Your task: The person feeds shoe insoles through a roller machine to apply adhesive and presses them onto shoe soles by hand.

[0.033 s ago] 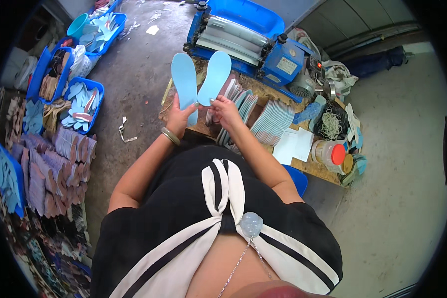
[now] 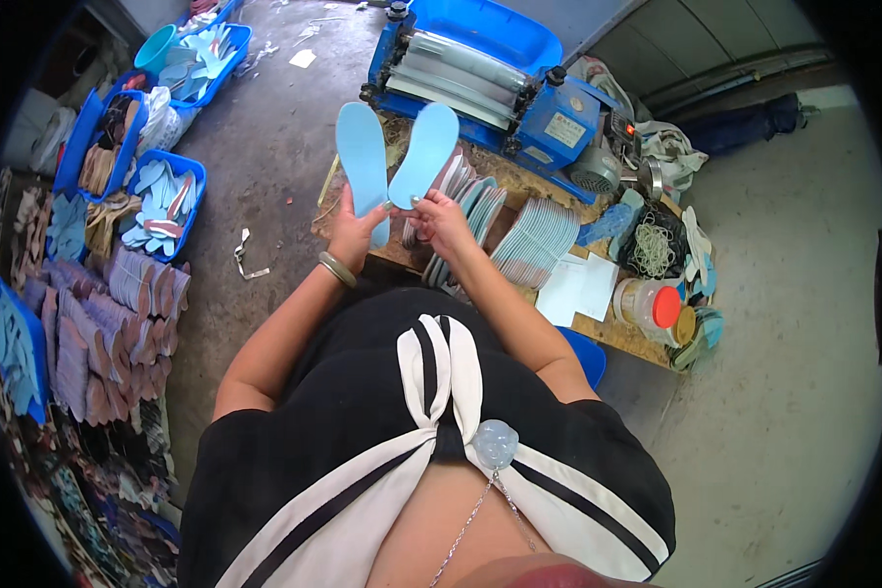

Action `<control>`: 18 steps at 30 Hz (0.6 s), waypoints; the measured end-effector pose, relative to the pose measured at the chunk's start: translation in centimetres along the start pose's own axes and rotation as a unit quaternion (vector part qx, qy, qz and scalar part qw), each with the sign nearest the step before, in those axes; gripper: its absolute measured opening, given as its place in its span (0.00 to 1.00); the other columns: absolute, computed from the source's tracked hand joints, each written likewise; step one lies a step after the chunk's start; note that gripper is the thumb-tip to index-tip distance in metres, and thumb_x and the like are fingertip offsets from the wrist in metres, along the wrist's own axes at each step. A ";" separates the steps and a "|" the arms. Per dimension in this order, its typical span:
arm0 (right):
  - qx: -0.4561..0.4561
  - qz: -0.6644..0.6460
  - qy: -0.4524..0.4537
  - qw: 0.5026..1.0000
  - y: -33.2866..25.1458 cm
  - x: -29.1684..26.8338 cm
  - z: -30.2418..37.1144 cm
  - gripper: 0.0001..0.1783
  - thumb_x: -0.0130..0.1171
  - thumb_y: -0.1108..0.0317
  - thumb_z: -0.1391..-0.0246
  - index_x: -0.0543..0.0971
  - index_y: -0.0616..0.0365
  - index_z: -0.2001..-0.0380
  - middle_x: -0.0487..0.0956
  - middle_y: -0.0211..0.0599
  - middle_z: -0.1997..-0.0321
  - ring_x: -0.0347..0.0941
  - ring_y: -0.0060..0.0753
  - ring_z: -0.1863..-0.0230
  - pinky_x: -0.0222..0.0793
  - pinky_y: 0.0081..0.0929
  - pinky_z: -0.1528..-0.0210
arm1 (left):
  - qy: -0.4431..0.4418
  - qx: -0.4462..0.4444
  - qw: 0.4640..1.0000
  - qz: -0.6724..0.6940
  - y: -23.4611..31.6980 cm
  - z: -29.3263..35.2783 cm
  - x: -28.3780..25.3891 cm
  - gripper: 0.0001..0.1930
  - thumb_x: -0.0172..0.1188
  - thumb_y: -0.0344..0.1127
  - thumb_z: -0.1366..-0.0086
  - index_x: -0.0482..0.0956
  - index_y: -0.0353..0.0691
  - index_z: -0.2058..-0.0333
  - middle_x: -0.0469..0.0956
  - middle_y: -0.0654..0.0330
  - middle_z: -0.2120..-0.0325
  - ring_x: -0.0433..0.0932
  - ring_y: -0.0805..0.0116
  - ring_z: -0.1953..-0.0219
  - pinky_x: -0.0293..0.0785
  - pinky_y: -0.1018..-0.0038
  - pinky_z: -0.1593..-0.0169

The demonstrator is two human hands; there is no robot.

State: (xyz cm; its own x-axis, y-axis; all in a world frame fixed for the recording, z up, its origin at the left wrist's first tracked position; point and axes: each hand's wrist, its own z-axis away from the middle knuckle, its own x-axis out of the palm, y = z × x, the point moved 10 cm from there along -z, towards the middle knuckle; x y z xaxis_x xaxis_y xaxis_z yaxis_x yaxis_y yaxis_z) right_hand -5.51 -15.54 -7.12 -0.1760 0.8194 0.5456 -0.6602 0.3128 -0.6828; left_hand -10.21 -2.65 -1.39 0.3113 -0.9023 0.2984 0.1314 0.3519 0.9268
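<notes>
Two light-blue shoe insoles are held up side by side above the near edge of the work table. My left hand (image 2: 354,231) is closed on the left insole (image 2: 363,152), its thumb lying across the lower part. My right hand (image 2: 439,221) pinches the bottom end of the right insole (image 2: 424,147) between thumb and fingers. The fingertips of both hands nearly meet between the two insoles. Just behind and beside my right hand, rows of stacked insoles (image 2: 539,242) stand on edge on the table.
A blue roller machine (image 2: 470,83) stands at the table's far side. White papers (image 2: 578,289), a red-lidded jar (image 2: 647,302) and a bundle of string (image 2: 654,247) lie on the right. Blue bins (image 2: 202,186) of insoles and piled insole stacks (image 2: 78,343) fill the left floor.
</notes>
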 end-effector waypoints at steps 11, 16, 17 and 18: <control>0.000 0.073 -0.043 0.996 -2.6 -2.3 2.2 0.10 0.53 0.73 0.51 0.70 0.60 0.64 0.74 0.30 0.72 0.72 0.20 0.77 0.68 0.14 0.76 | 0.051 0.014 0.993 0.107 -2.1 2.0 2.9 0.25 0.51 0.21 0.45 0.58 0.42 0.48 0.72 0.59 0.62 0.74 0.70 0.62 0.71 0.73 0.59; -0.006 0.106 -0.002 0.994 -5.2 -4.0 -1.8 0.09 0.51 0.73 0.51 0.71 0.59 0.64 0.75 0.30 0.72 0.73 0.22 0.77 0.68 0.14 0.77 | 0.060 -0.014 0.991 0.122 -2.4 2.3 2.2 0.23 0.48 0.21 0.43 0.57 0.41 0.49 0.73 0.52 0.62 0.76 0.64 0.63 0.73 0.70 0.59; -0.008 0.106 -0.014 0.994 -5.7 -4.0 -2.9 0.09 0.50 0.73 0.51 0.71 0.59 0.63 0.75 0.31 0.71 0.73 0.23 0.76 0.68 0.15 0.78 | 0.074 -0.018 0.991 0.114 -2.5 2.3 1.6 0.22 0.46 0.21 0.43 0.57 0.41 0.49 0.74 0.50 0.62 0.76 0.61 0.62 0.73 0.69 0.58; -0.008 0.108 -0.015 0.994 -6.3 -4.2 -4.1 0.09 0.50 0.73 0.51 0.71 0.59 0.63 0.75 0.31 0.71 0.73 0.23 0.76 0.68 0.15 0.78 | 0.075 -0.017 0.990 0.116 -2.4 2.3 1.5 0.22 0.46 0.21 0.43 0.57 0.41 0.49 0.74 0.50 0.62 0.76 0.61 0.62 0.73 0.69 0.58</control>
State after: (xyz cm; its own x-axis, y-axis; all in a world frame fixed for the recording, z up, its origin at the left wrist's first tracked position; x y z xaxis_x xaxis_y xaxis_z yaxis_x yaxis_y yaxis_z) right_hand 2.33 -19.01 -7.12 -0.3338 0.8538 0.3994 -0.5937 0.1387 -0.7927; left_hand -12.23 -5.43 -2.69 0.4720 -0.7503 0.4629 0.0711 0.5557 0.8283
